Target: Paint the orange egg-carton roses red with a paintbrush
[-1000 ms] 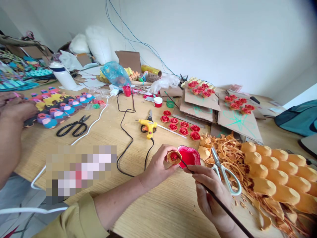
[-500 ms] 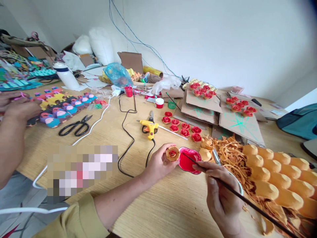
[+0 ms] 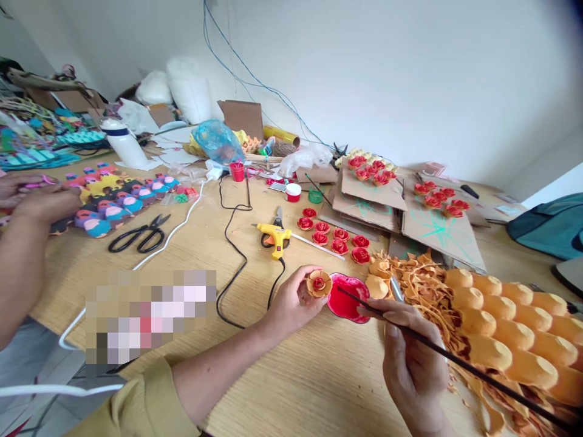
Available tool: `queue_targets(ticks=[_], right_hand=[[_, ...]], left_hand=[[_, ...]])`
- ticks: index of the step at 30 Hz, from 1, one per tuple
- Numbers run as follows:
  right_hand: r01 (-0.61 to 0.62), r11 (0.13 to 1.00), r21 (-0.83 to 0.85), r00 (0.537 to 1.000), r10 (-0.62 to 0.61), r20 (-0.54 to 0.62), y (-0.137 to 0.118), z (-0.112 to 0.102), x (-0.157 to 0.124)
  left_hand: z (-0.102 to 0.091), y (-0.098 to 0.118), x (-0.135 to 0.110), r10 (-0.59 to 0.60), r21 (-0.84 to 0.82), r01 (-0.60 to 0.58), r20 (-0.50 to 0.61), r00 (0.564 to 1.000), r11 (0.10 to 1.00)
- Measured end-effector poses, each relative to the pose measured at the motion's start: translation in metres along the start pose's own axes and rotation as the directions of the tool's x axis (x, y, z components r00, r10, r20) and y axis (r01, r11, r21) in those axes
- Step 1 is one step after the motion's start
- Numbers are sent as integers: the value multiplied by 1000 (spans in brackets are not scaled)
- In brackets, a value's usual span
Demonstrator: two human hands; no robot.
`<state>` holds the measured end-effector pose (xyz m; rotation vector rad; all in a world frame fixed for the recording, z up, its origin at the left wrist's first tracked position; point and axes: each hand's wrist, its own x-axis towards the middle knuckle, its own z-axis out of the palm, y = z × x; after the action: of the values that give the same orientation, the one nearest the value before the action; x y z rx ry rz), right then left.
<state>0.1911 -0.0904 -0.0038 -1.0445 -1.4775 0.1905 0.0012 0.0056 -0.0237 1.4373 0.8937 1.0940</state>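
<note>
My left hand (image 3: 298,300) holds an orange paper flower (image 3: 319,284) with a red-painted centre between thumb and fingers. Just right of it sits a shallow dish of red paint (image 3: 348,309), its rim close to the flower. In my right hand (image 3: 412,352) is a long dark paintbrush (image 3: 437,347), gripped near its front end, with the tip over or in the red paint. Several red-painted flowers (image 3: 339,246) rest on the table beyond the dish. Plain orange petal pieces (image 3: 377,286) lie beside the dish, partly behind my right hand.
A yellow glue gun (image 3: 274,237) lies ahead, its black cord trailing toward my left forearm. Orange egg-tray cups (image 3: 514,331) and scraps (image 3: 421,291) fill the right side. Black scissors (image 3: 139,235) lie left. Cardboard sheets (image 3: 371,191) hold more red flowers. Another person's hands (image 3: 50,203) work at far left.
The brush tip has shifted slightly within the paint dish, and my right hand has moved slightly down. My left hand keeps the flower in nearly the same place.
</note>
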Motion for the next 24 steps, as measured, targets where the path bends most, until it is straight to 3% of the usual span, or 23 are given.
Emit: queue_targets(ticks=[5, 13, 20, 24], right_hand=[[47, 999, -25, 998, -46, 31, -1, 1, 0], [-36, 995, 90, 999, 38, -18, 0, 4, 0], [31, 999, 36, 999, -32, 24, -3, 5, 7], [56, 998, -16, 993, -54, 109, -4, 2, 4]], left_hand=[[0, 5, -2, -1, 23, 1, 31, 1000, 1000], [-7, 18, -8, -27, -214, 90, 281, 959, 973], [-8, 14, -10, -33, -255, 115, 306, 952, 960], [-8, 14, -10, 6, -224, 61, 288, 958, 973]])
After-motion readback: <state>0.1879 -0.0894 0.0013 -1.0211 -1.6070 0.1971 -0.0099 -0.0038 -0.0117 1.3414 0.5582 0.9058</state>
